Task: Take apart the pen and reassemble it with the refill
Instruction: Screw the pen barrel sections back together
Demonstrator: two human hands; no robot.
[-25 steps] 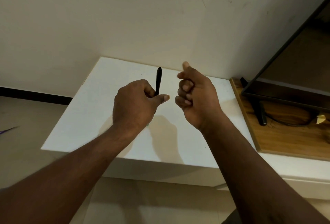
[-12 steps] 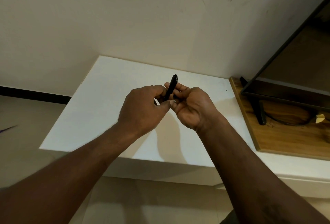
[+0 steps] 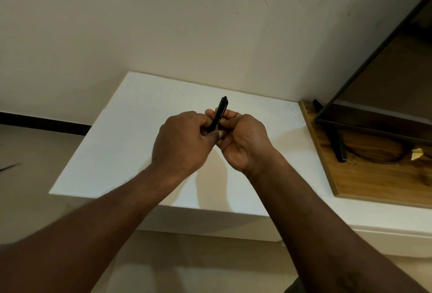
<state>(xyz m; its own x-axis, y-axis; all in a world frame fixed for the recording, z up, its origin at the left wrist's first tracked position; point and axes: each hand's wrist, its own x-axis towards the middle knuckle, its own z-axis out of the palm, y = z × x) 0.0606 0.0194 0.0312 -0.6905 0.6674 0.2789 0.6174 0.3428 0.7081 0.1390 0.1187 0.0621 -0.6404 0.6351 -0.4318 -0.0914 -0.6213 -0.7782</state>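
Observation:
A black pen [image 3: 220,111] is held up over the white table [image 3: 121,143], tilted slightly to the right, its button end pointing away from me. My left hand [image 3: 184,140] grips its lower part from the left. Against the pen's right side, the fingers of my right hand [image 3: 243,140] curl around the barrel. Both hands touch each other at the pen. The pen's lower end is hidden inside the hands. No separate refill is visible.
A wooden board [image 3: 374,171] lies on the table's right side, carrying a black screen on a stand [image 3: 339,145] with a cable. A wall stands behind the table, and tiled floor lies to the left and in front.
A second ago my right hand was a fist apart from the pen held upright in my left. It has since closed in onto the pen, which now tilts right.

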